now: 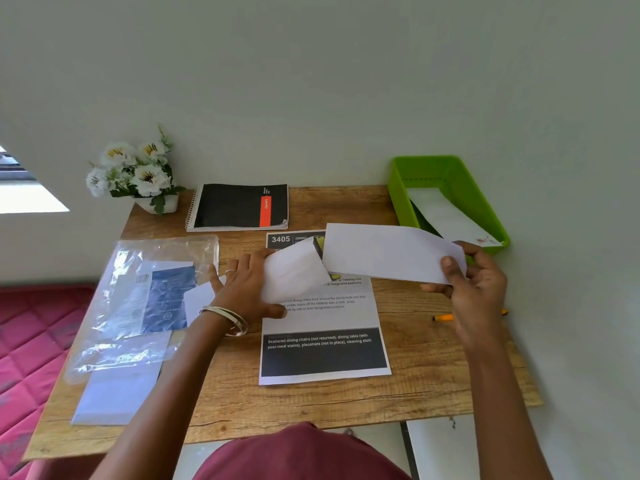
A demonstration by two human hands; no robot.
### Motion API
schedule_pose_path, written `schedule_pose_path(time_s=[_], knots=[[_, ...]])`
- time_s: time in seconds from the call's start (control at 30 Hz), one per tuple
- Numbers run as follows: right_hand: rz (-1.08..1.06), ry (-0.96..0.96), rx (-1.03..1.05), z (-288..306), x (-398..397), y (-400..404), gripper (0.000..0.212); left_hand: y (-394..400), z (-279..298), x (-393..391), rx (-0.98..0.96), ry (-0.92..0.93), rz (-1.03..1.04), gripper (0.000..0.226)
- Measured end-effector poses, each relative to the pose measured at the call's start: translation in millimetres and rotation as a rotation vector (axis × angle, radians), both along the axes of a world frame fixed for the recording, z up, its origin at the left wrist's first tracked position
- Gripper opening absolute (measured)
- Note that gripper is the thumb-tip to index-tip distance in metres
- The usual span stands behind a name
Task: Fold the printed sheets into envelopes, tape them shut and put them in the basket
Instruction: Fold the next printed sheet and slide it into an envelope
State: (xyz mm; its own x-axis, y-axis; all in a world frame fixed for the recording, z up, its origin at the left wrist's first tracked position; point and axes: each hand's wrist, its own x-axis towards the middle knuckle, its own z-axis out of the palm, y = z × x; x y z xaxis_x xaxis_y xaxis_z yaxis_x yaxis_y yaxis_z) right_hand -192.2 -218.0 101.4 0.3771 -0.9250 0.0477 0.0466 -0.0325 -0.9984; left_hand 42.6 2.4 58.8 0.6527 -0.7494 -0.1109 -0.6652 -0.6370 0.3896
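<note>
Two hands are engaged on one folded sheet [388, 252], which I hold raised above the table [433, 358], just in front of the green basket [398, 188]. My right hand [479, 289] pinches the sheet's right end between thumb and fingers. My left hand [249, 289] curls around the sheet's left end, where the paper bows and a flap has sprung partly open, showing print inside.

A flat printed sheet [323, 327] lies face up beneath the raised one, not yet folded. The basket already holds one finished envelope [450, 216], lying lengthwise inside it. I cannot identify a tape roll in this view.

Procedure for the fold in hand, as I judge it:

1. Lower the sheet onto bare table surface before creasing; a fold made in the air will drift.
2. Align the loose left flap with the long edges, then hold the right end still.
3. Run the left fingers along the crease from the centre outward so the flap lies flat.
4. Keep the flap pressed until tape is applied, since it will probably reopen otherwise.

The orange pen [445, 318], near the right hand, should stay clear of the folding area.
</note>
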Motion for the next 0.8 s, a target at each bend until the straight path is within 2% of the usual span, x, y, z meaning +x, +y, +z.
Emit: schedule_pose_path(time_s=[0.13,0.43,0.6,0.7,0.8], knots=[[0.057,0.072,-0.010,-0.4,-0.4,-4.2,0.030,-3.2,-0.2,-3.6,0.034,-0.060,-0.024,0.100],[0.105,0.154,-0.024,5.3,-3.7,-17.3,0.021,-3.1,-3.6,-14.0,0.067,-0.140,-0.054,0.101],[0.166,0.154,0.002,4.5,6.9,-13.4,0.032,-6.7,-6.6,-18.7,0.078,-0.176,-0.103,0.104],[0.095,0.159,-0.014,3.3,22.2,0.4,0.044,-10.6,-6.2,-23.4,0.051,-0.135,-0.116,0.103],[0.011,0.126,-0.021,-2.6,38.4,23.3,0.044,-14.1,-3.4,-27.9,0.034,-0.095,-0.111,0.104]])
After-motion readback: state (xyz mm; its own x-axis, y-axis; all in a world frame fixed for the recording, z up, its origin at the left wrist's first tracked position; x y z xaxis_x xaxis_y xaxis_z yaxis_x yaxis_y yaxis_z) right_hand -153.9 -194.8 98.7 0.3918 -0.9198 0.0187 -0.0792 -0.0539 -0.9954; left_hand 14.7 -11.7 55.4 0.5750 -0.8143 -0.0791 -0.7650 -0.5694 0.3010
